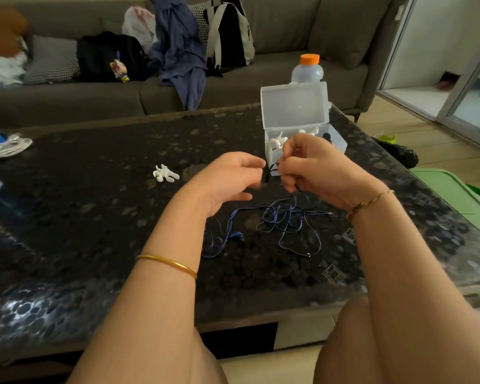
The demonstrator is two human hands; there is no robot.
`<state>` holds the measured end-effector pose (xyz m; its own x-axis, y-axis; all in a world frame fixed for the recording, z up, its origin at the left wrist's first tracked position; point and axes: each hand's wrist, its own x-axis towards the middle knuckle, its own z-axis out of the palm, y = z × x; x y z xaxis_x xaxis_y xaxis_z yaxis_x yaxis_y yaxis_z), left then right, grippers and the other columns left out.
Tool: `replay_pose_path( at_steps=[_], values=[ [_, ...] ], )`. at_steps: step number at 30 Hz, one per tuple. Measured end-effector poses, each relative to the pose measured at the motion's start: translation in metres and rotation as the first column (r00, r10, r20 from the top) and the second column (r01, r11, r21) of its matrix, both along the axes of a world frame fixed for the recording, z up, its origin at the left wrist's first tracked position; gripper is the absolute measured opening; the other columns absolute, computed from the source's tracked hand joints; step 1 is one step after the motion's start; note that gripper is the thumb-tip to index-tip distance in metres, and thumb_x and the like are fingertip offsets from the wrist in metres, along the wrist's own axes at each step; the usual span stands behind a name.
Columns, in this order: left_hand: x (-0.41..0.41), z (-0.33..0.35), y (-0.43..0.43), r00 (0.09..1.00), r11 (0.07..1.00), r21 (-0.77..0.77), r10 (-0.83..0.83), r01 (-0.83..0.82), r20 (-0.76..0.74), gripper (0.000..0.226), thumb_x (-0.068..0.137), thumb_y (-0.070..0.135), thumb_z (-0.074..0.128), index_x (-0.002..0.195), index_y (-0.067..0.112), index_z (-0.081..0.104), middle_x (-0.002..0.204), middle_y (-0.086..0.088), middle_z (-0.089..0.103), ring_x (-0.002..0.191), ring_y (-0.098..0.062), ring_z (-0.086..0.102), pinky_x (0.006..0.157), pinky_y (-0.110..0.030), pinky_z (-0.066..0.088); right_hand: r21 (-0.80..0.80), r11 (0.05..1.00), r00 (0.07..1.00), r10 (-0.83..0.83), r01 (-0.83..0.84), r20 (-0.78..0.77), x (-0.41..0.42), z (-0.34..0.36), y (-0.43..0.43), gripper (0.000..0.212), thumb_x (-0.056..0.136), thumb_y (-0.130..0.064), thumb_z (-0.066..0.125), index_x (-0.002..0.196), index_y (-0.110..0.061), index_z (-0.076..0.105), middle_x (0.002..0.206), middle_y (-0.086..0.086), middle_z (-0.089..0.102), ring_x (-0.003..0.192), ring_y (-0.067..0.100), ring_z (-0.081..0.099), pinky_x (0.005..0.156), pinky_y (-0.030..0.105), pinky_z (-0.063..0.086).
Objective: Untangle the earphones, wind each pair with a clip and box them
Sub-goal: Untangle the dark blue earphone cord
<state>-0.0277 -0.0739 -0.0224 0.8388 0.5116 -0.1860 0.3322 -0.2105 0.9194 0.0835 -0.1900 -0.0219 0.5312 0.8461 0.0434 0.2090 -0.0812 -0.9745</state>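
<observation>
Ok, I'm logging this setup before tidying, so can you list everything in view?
tangled blue earphone cable: one, blue, on the table below the hands
thin black earphone cable: one, black, between the hands
white plastic clip: one, white, loose on the table left of the hands
clear plastic box: one, lid open, table's far right
white clips: several, inside the box
orange-capped clear bottle: one, behind the box
coiled white cable: one, table's left edge
dark pebble-patterned table: one
grey sofa: one, behind the table
black bags: two, on the sofa
blue garment: one, on the sofa
left hand: fingertips by the black cable, grip unclear
right hand: pinches the black cable
</observation>
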Motion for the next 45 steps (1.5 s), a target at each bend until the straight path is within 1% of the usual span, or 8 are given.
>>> replay_pose_path(
  at_steps=[8, 13, 18, 24, 30, 37, 42, 45],
  values=[
    [-0.002, -0.003, 0.005, 0.998, 0.996, 0.065, -0.054, 0.056, -0.026, 0.015, 0.095, 0.021, 0.057, 0.084, 0.016, 0.066, 0.075, 0.003, 0.059, 0.074, -0.010, 0.055, 0.083, -0.032, 0.049, 0.036, 0.999, 0.999, 0.038, -0.037, -0.026, -0.009, 0.005, 0.016, 0.021, 0.084, 0.011, 0.052, 0.081, -0.008, 0.046, 0.070, 0.016, 0.050, 0.052, 0.017, 0.048, 0.052, 0.026, 0.046],
    [-0.011, 0.003, 0.013, 0.999, 1.000, 0.004, -0.008, 0.008, -0.044, 0.023, 0.099, 0.016, 0.048, 0.090, 0.016, 0.069, 0.075, 0.003, 0.053, 0.071, -0.008, 0.052, 0.076, -0.027, 0.051, -0.159, 0.975, 0.815, -0.037, 0.157, 0.579, 0.001, 0.000, 0.017, 0.033, 0.084, -0.012, 0.068, 0.115, -0.021, 0.065, 0.101, -0.012, 0.059, 0.073, -0.002, 0.052, 0.080, 0.020, 0.044],
    [-0.017, 0.006, 0.021, 0.995, 0.880, -0.475, 0.057, -0.012, 0.081, 0.027, 0.102, 0.016, 0.039, 0.089, 0.012, 0.062, 0.065, 0.004, 0.046, 0.058, -0.006, 0.045, 0.056, -0.020, 0.049, -0.111, 0.993, 0.893, 0.010, 0.044, 0.450, -0.002, -0.003, 0.022, 0.015, 0.094, -0.021, 0.055, 0.096, -0.025, 0.070, 0.069, -0.004, 0.063, 0.060, 0.001, 0.050, 0.062, 0.011, 0.042],
    [-0.013, 0.013, 0.019, 0.954, 0.610, -0.791, 0.215, 0.034, 0.207, 0.036, 0.103, 0.030, 0.033, 0.077, 0.016, 0.054, 0.058, 0.007, 0.036, 0.051, -0.006, 0.032, 0.055, -0.019, 0.032, -0.063, 0.998, 0.992, -0.008, 0.016, 0.127, -0.005, -0.015, 0.033, 0.022, 0.098, -0.016, 0.048, 0.095, -0.017, 0.069, 0.058, 0.003, 0.040, 0.054, 0.011, 0.041, 0.073, 0.037, 0.057],
    [-0.013, 0.009, 0.014, 0.930, 0.725, -0.689, 0.265, -0.018, 0.254, 0.024, 0.100, 0.025, 0.043, 0.099, 0.024, 0.067, 0.082, 0.015, 0.070, 0.082, 0.001, 0.064, 0.070, -0.021, 0.035, -0.128, 0.991, 0.993, 0.039, -0.024, 0.111, -0.014, -0.014, 0.037, 0.025, 0.099, -0.021, 0.047, 0.081, -0.023, 0.065, 0.056, -0.001, 0.037, 0.050, 0.008, 0.037, 0.051, 0.023, 0.046],
    [-0.008, 0.006, 0.014, 0.823, 0.765, -0.589, 0.495, -0.260, 0.279, 0.015, 0.099, 0.025, 0.051, 0.105, 0.025, 0.064, 0.105, 0.012, 0.072, 0.097, 0.002, 0.066, 0.078, -0.025, 0.037, -0.206, 0.971, 0.971, 0.158, -0.120, 0.178, -0.021, -0.008, 0.034, 0.023, 0.097, -0.018, 0.048, 0.095, -0.012, 0.070, 0.059, 0.001, 0.034, 0.051, 0.015, 0.028, 0.046, 0.025, 0.033],
    [-0.007, -0.004, 0.014, 0.842, 0.907, 0.048, 0.367, -0.418, 0.396, 0.023, 0.096, 0.014, 0.054, 0.114, 0.016, 0.068, 0.102, 0.011, 0.068, 0.086, 0.008, 0.063, 0.075, -0.008, 0.048, -0.211, 0.967, 0.924, 0.204, -0.140, 0.323, -0.026, 0.003, 0.027, 0.021, 0.096, -0.019, 0.050, 0.091, -0.013, 0.070, 0.062, 0.002, 0.042, 0.046, 0.011, 0.034, 0.044, 0.023, 0.034],
    [-0.008, -0.008, 0.012, 0.945, 0.889, 0.362, 0.190, -0.281, 0.267, 0.023, 0.096, 0.015, 0.052, 0.106, 0.015, 0.073, 0.102, 0.005, 0.070, 0.091, -0.005, 0.064, 0.080, -0.018, 0.049, -0.122, 0.992, 0.870, 0.087, -0.031, 0.486, -0.023, 0.004, 0.029, 0.021, 0.095, -0.018, 0.050, 0.089, -0.011, 0.069, 0.065, 0.000, 0.051, 0.047, 0.003, 0.043, 0.044, 0.013, 0.032]
  ],
)
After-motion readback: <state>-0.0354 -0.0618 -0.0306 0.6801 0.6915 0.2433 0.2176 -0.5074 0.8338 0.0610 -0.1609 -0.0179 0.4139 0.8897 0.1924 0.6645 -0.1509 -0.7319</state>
